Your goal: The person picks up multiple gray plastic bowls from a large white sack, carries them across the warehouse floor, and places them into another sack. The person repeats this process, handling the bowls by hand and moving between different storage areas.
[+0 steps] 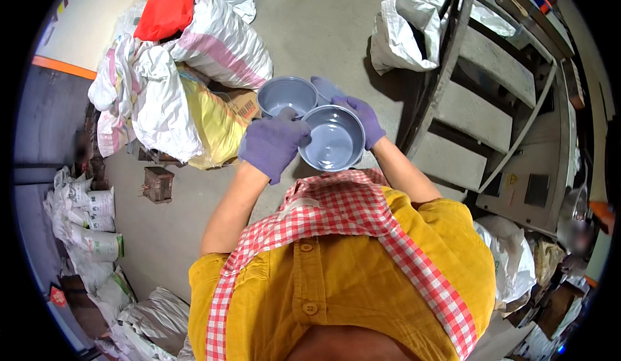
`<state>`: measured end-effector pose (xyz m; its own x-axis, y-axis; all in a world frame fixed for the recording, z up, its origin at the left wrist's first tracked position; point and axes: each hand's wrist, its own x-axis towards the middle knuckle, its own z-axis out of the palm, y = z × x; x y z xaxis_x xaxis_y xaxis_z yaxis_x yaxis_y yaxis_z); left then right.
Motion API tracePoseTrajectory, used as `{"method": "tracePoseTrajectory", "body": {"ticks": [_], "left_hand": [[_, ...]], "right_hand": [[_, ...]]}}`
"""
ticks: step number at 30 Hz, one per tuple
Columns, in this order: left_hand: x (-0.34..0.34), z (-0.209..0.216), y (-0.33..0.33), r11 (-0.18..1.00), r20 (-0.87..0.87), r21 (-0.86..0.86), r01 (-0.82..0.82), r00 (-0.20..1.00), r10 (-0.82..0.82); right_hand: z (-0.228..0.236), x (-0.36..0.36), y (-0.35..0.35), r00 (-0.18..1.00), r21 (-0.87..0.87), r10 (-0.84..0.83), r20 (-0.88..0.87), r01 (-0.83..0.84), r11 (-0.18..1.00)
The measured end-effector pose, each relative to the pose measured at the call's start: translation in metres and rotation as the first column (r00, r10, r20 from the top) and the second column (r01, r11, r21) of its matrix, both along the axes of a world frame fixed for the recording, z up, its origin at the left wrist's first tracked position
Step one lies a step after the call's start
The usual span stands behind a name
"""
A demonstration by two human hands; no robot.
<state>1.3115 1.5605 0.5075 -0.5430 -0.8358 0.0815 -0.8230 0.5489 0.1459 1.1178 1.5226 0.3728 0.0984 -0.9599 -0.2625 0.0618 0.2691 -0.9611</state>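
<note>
Both my hands wear purple knit gloves. A cluster of grey-blue plastic bowls is held out in front of my chest. The near bowl (pixel 333 140) is round, glossy and faces up. Farther off to the left is a second bowl (pixel 286 96), also facing up, its rim close against the near one. Behind them part of another grey-blue piece (pixel 325 88) shows; the rest is hidden. My left hand (pixel 275 142) is closed where the two bowls meet. My right hand (pixel 364 120) wraps round the right side of the near bowl, its fingers partly hidden.
White woven sacks (pixel 223 38) and a yellow sack (pixel 210 125) are heaped at the left, with a red bag (pixel 165 15) on top. Metal steps (pixel 472 112) stand at the right beside an open white sack (pixel 406 34). A small dark crate (pixel 158 184) sits on the floor.
</note>
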Motion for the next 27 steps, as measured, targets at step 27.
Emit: {"method": "tracePoseTrajectory", "body": {"ticks": [27], "left_hand": [[-0.030, -0.035, -0.577, 0.935, -0.224, 0.188, 0.299, 0.940, -0.256]], "right_hand": [[-0.025, -0.030, -0.475, 0.867, 0.010, -0.487, -0.109, 0.491, 0.871]]}}
